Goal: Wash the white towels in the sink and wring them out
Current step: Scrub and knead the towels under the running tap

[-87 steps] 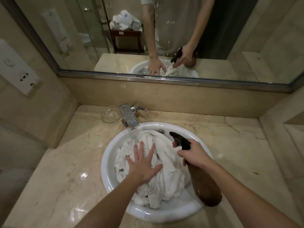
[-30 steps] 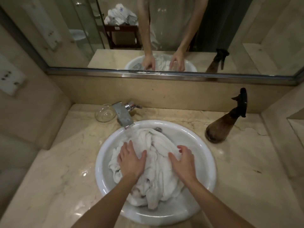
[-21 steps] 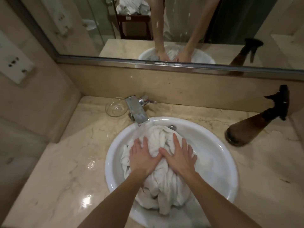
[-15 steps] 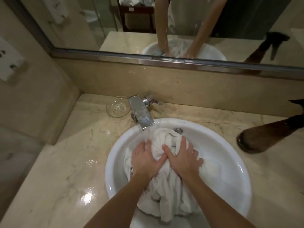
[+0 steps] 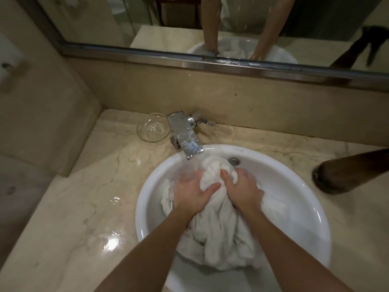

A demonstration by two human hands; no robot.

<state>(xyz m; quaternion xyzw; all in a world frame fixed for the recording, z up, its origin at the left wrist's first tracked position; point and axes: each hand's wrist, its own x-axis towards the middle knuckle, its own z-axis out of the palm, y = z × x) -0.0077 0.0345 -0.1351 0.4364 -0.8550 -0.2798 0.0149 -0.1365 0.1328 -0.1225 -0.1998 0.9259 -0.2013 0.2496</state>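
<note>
A bunched wet white towel (image 5: 221,232) fills the middle of the round white sink (image 5: 311,207). My left hand (image 5: 193,192) grips the towel's left side, thumb pressed into the cloth. My right hand (image 5: 242,188) is closed on a raised fold of the towel just below the drain overflow hole. Both hands sit side by side near the top of the pile. Water runs from the chrome faucet (image 5: 185,135) onto the towel beside my left hand.
A clear glass soap dish (image 5: 152,130) stands left of the faucet. A brown spray bottle (image 5: 349,173) leans at the right edge on the wet marble counter (image 5: 84,207). A mirror (image 5: 210,24) runs along the back wall; a side wall closes the left.
I set the spray bottle down on the right, brought both hands onto the towel, and now they have gone from pressing flat to grasping a bunched fold. The camera moved closer.
</note>
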